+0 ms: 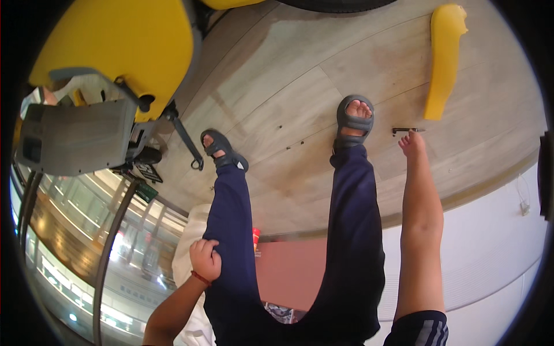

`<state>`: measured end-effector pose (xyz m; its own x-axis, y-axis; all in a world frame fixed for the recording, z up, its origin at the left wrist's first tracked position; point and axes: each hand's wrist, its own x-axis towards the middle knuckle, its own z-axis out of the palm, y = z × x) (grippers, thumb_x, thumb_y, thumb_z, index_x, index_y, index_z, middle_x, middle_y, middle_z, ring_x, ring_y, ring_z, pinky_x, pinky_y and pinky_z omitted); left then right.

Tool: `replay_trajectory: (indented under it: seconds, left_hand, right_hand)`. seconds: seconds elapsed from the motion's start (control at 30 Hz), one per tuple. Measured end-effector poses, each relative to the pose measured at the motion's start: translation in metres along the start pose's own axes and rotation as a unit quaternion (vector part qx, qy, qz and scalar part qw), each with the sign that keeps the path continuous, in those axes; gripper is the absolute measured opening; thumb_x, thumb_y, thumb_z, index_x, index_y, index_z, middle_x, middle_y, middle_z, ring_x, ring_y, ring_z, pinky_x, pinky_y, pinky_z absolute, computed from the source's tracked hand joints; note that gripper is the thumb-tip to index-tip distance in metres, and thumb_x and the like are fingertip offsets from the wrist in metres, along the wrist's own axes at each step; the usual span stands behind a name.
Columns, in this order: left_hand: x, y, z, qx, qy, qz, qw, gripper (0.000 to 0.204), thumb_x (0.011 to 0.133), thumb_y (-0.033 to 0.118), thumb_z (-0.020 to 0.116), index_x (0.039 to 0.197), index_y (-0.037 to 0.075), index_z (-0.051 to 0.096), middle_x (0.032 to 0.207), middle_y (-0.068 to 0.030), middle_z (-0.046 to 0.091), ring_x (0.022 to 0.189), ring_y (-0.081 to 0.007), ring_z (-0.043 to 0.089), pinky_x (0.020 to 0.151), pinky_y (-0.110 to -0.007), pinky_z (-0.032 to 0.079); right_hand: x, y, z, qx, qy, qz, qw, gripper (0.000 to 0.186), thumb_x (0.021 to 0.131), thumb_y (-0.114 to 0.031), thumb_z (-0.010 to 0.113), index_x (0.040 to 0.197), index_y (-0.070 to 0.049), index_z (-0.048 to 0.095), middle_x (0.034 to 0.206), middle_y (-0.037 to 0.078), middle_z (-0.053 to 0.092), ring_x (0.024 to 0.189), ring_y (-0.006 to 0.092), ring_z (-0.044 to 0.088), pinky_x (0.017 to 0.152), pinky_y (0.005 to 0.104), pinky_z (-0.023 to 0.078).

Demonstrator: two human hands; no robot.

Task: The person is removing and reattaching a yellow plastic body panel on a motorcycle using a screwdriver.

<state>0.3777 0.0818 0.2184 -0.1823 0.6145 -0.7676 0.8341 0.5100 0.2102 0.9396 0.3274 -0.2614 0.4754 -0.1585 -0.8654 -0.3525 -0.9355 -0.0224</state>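
My left hand [205,259] rests on the left leg of my dark blue trousers [232,230]. Its fingers are curled in, and I see nothing in them. Far down to the right, my right hand [412,145] reaches to the floor, its fingers closed at a slim dark tool [400,130] with a thin pointed end. Whether the tool is lifted off the floor is too small to tell. Just beyond that hand lies a long curved yellow plastic panel [445,63].
A yellow and grey vehicle body [127,46] with a grey panel [75,138] and a crank-like arm [186,137] stands at the left. Small dark bits [288,147] lie on the plank floor [277,86] between my sandals [354,115]. Glass panes and a white wall [485,254] flank me.
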Motion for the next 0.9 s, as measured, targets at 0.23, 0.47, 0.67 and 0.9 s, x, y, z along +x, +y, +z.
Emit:
replay_trajectory:
  seconds: [0.23,0.47,0.67,0.9]
  left_hand:
    - [-0.032,-0.026,-0.011,-0.007,0.086,-0.023,0.996,0.021,0.079,0.008,0.06,0.098,0.008,0.068,0.088,-0.0133,0.063,0.086,-0.0367,0.06,0.079,-0.05,0.047]
    - [-0.023,-0.121,-0.151,-0.149,0.222,-0.064,0.961,0.02,0.089,0.01,0.06,0.108,0.005,0.065,0.089,-0.0166,0.065,0.083,-0.0366,0.063,0.075,-0.047,0.051]
    - [-0.044,-0.256,-0.427,-0.016,0.507,0.042,0.861,0.017,0.093,0.004,0.058,0.11,0.002,0.064,0.091,-0.0146,0.06,0.08,-0.0294,0.059,0.072,-0.039,0.048]
    - [-0.066,-0.336,-0.741,0.202,0.647,-0.046,0.734,0.036,0.105,0.022,0.052,0.135,0.004,0.061,0.125,-0.0151,0.068,0.115,-0.028,0.066,0.097,-0.038,0.052]
  right_hand:
    - [-0.207,-0.001,-0.015,-0.051,-0.049,-0.145,0.987,0.013,0.091,-0.008,0.059,0.105,-0.006,0.058,0.08,0.004,0.052,0.07,0.0175,0.055,0.063,0.0356,0.05]
    - [-0.515,-0.076,0.107,-0.163,-0.243,-0.398,0.87,0.019,0.1,-0.021,0.06,0.111,-0.006,0.062,0.087,0.001,0.057,0.075,0.012,0.056,0.065,0.0287,0.049]
    - [-0.73,-0.037,0.202,-0.213,-0.243,-0.462,0.826,0.036,0.1,-0.029,0.063,0.126,-0.004,0.062,0.104,0.002,0.062,0.092,0.0126,0.059,0.074,0.0295,0.052]
    - [-0.77,-0.166,0.324,-0.375,-0.187,-0.597,0.684,0.049,0.098,-0.037,0.059,0.138,-0.008,0.053,0.125,0.009,0.056,0.11,0.0233,0.057,0.086,0.0397,0.053]
